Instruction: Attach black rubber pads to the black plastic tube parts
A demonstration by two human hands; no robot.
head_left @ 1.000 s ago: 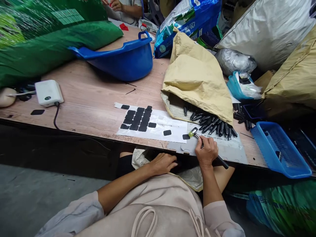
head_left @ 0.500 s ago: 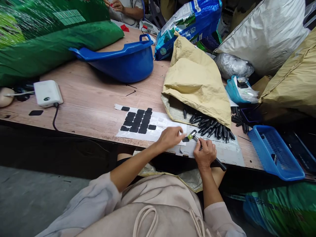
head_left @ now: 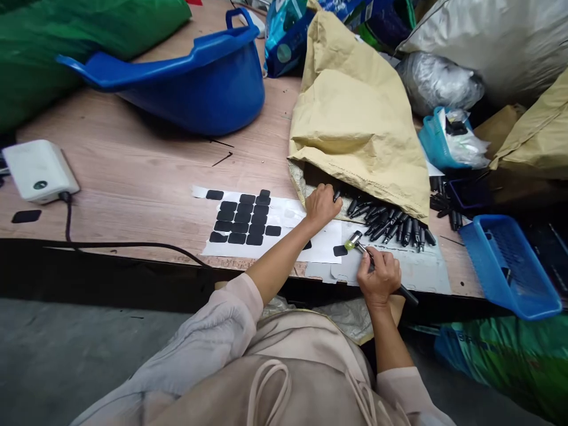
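My left hand is at the mouth of the paper sack, its fingers closed around a black pen-shaped piece; the hand partly hides it. My right hand grips the black handle of a small mallet with a metal and yellow-green head, held low over the table's front edge. Several more black pen-shaped pieces spill from the sack to the right. Left of my hands lies a white sheet bearing rows of black rounded patches. One loose black patch is beside the mallet head.
The tan paper sack lies behind my hands. A blue basin stands at the back left, near a white box with a cable. At the right are a blue basket and a light-blue basket.
My left hand has moved away from the mallet head to the sack's mouth and closed on a pen-shaped piece. My right hand still holds the mallet. The view has shifted closer.
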